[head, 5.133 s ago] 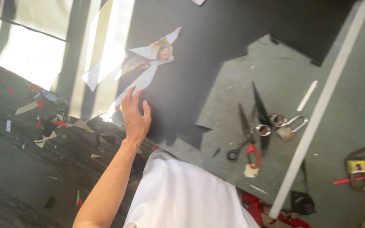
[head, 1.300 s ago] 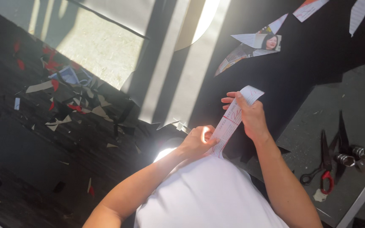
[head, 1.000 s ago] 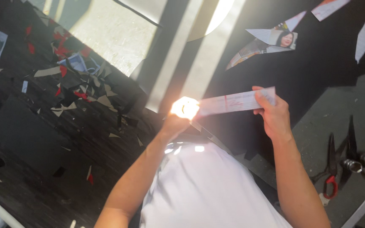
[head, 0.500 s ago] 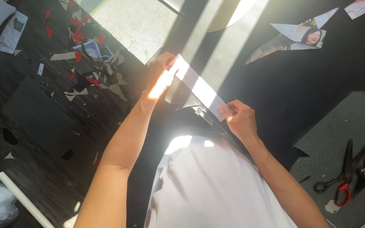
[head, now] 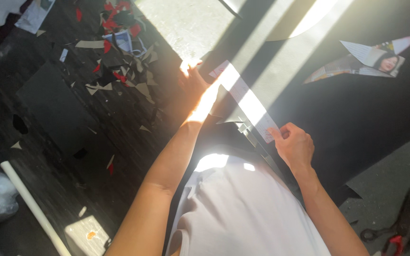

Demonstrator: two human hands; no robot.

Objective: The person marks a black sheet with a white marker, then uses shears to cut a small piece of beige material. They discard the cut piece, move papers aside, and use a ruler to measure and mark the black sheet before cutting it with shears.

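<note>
white paper strip [head: 245, 100] held at both ends, long axis running diagonal from upper left to lower right, left hand [head: 193, 83] fingers closed on upper end, right hand [head: 294, 144] fingers pinching lower end

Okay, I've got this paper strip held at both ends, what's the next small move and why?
Probably lower the paper strip flat onto the black sheet and let the left hand keep its grip while the right hand smooths along it. The strip hangs taut in the air between both hands, in harsh sunlight, with dark board right beneath it.
</note>
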